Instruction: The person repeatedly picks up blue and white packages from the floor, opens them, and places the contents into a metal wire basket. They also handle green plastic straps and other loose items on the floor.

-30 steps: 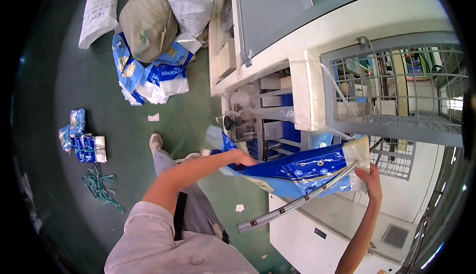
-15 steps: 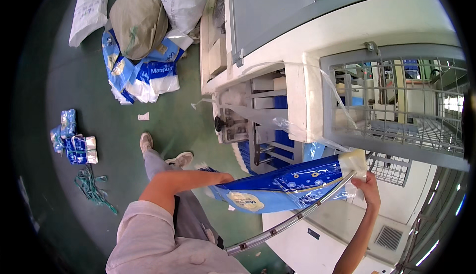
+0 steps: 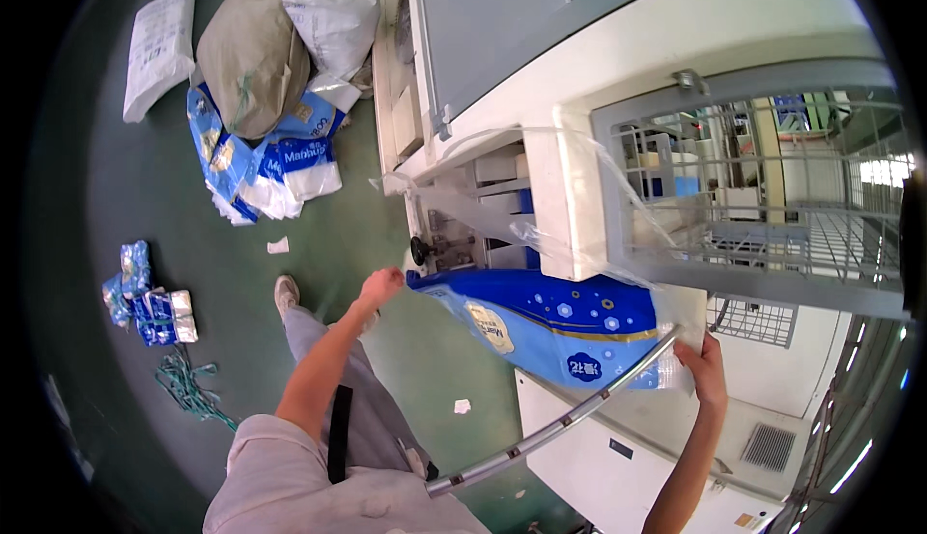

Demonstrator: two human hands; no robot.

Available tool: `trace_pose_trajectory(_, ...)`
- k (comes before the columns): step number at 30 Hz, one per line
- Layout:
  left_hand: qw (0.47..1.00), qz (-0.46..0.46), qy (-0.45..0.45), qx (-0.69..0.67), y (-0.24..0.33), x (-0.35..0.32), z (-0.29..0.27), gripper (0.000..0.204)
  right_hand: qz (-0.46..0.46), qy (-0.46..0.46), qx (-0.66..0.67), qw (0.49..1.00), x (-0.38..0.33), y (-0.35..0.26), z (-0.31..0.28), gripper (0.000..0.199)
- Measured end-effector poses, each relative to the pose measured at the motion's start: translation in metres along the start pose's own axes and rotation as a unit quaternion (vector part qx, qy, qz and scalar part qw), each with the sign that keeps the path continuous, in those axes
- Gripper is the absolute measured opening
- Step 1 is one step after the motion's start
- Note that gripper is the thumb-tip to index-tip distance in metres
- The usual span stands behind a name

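A blue plastic packaging bag [image 3: 570, 326] with a printed pattern stretches flat between my hands, in front of the machine. At its far right, whitish end my right hand [image 3: 707, 370] is closed on the edge, thumb on the near face. My left hand [image 3: 383, 288] is closed at the bag's upper left corner, its fingertips partly hidden. Whether the bag is one sheet or several layers cannot be made out. A curved metal rail [image 3: 565, 426] runs from near my waist to the bag's right end, just short of my right hand.
The white machine [image 3: 570, 186] has a grey mesh guard [image 3: 763, 177] on the right. A white cabinet [image 3: 589, 447] stands below the bag. On the green floor at left lie a beige sack [image 3: 253, 61], blue-and-white bags [image 3: 290, 162], bundled packs [image 3: 159, 317] and green cord [image 3: 188, 389].
My left hand has moved left and up from beneath the bag to its upper left corner. The bag is spread wider and flatter. My right hand stays at the right end.
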State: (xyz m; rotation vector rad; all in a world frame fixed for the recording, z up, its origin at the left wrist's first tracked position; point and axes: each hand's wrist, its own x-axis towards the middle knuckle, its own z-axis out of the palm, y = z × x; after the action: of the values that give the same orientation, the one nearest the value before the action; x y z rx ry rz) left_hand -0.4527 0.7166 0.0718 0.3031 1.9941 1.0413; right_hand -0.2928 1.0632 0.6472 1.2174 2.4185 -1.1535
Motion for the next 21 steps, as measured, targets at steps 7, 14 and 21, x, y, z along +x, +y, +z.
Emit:
trace_pose_trajectory(7,0.976,0.172,-0.032,-0.133,0.135,-0.073,-0.016,0.034,-0.063,0.004,0.003,0.998,-0.013,-0.011,0.005,0.026)
trace_pose_trajectory(14,0.912,0.367,-0.004,-0.182,0.295,-0.096,-0.050,0.028,-0.144,0.047,-0.037,0.988,-0.012,0.000,0.008,0.031)
trace_pose_trajectory(21,0.902,0.331,-0.237,0.145,0.343,-0.175,-0.095,0.029,-0.122,0.184,-0.113,0.969,-0.037,0.004,0.030,0.039)
